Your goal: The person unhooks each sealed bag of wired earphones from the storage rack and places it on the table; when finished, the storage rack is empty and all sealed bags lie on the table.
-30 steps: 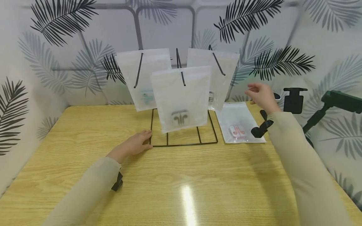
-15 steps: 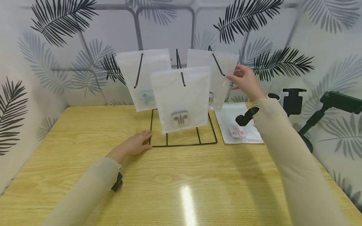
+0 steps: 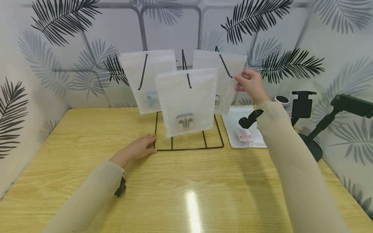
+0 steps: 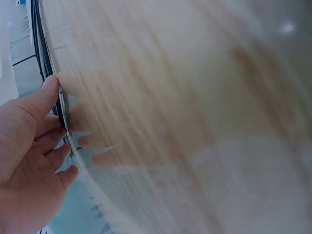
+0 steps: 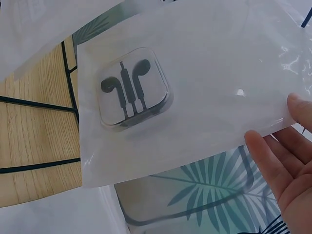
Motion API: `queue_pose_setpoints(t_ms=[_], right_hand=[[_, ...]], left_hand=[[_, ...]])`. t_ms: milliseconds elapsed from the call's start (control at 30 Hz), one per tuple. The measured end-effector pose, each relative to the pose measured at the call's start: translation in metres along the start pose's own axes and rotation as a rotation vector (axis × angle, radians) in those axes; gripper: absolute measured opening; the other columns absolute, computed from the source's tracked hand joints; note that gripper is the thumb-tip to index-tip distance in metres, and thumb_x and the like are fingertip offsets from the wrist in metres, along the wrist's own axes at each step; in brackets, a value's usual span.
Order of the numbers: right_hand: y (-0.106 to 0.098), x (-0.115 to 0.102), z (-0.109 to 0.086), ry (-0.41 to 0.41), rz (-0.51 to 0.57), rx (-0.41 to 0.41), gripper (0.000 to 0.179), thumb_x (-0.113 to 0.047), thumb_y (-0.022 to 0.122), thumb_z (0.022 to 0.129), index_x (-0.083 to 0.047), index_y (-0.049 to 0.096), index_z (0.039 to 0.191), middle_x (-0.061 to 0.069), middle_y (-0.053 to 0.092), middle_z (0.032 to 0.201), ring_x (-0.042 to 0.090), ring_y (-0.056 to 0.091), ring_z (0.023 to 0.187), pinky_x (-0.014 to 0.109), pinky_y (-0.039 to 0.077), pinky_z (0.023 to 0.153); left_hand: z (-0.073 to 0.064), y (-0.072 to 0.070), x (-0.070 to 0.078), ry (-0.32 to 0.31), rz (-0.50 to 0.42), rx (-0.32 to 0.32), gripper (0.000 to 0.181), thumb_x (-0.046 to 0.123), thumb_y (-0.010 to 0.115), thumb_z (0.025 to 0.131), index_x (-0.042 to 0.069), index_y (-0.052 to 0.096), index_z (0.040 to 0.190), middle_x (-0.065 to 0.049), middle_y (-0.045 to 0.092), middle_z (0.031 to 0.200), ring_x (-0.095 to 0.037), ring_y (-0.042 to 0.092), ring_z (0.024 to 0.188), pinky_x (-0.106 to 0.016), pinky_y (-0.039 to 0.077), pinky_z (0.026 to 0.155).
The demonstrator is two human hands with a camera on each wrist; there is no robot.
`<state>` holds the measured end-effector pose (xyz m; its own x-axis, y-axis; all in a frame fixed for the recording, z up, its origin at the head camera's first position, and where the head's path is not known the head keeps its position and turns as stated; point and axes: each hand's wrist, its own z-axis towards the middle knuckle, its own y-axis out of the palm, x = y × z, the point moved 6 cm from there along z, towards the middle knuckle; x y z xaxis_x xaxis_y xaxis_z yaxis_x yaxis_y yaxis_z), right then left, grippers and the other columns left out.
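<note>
A black wire rack point(image 3: 189, 149) stands on the table, with translucent zip bags hung on its hooks. The front bag point(image 3: 187, 100) and the right bag point(image 3: 220, 71) show dark earphones; the left bag point(image 3: 150, 82) shows light-blue ones. My right hand point(image 3: 253, 84) pinches the side edge of the right bag near its hook's tip. In the right wrist view, dark earphones point(image 5: 129, 90) sit in a clear square case inside that bag, beside my right fingers. My left hand point(image 3: 141, 147) rests at the rack base's front-left corner, thumb and fingers touching the bar.
Another zip bag point(image 3: 242, 119) with pink earphones lies flat on the table to the rack's right. Behind my right forearm are a dark stand point(image 3: 316, 129) and a white round object point(image 3: 281, 99). A leaf-patterned curtain point(image 3: 169, 32) closes off the back.
My right hand has moved left from above the flat bag to the right hanging bag and taken its edge. My left hand stays where it was.
</note>
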<state>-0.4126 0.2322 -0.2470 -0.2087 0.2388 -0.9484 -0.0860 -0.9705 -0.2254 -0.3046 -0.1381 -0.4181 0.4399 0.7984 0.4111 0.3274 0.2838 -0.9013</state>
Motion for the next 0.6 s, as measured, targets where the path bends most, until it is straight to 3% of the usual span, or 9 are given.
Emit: queue_pose_setpoints(t_ms=[167, 367, 600], right_hand=[[0.0017, -0.0009, -0.0013, -0.033, 0.06, 0.026, 0.009, -0.01, 0.062, 0.088, -0.002, 0.06, 0.089, 0.004, 0.061, 0.088, 0.012, 0.06, 0.067, 0.023, 0.054, 0.062], [0.0015, -0.0009, -0.0028, -0.048, 0.082, 0.04, 0.006, -0.009, 0.062, 0.088, -0.005, 0.062, 0.085, 0.003, 0.062, 0.087, 0.012, 0.06, 0.069, 0.023, 0.054, 0.062], [0.0006, -0.0016, -0.0054, -0.07, 0.088, 0.055, 0.007, -0.008, 0.061, 0.089, -0.002, 0.063, 0.086, 0.0, 0.063, 0.078, 0.01, 0.056, 0.061, 0.022, 0.053, 0.058]], left_hand=[[-0.0005, 0.0001, 0.0005, 0.002, 0.007, -0.002, 0.063, 0.023, 0.055, 0.094, -0.008, 0.026, 0.14, -0.025, 0.021, 0.146, -0.04, 0.015, 0.134, -0.051, 0.018, 0.106], [-0.0005, 0.0003, 0.0001, -0.004, 0.0, -0.004, 0.063, 0.022, 0.055, 0.094, -0.008, 0.026, 0.141, -0.025, 0.021, 0.146, -0.04, 0.016, 0.134, -0.051, 0.019, 0.106], [-0.0011, -0.0002, 0.0009, 0.002, 0.001, -0.001, 0.063, 0.023, 0.055, 0.094, -0.008, 0.027, 0.14, -0.026, 0.021, 0.145, -0.041, 0.016, 0.133, -0.051, 0.019, 0.106]])
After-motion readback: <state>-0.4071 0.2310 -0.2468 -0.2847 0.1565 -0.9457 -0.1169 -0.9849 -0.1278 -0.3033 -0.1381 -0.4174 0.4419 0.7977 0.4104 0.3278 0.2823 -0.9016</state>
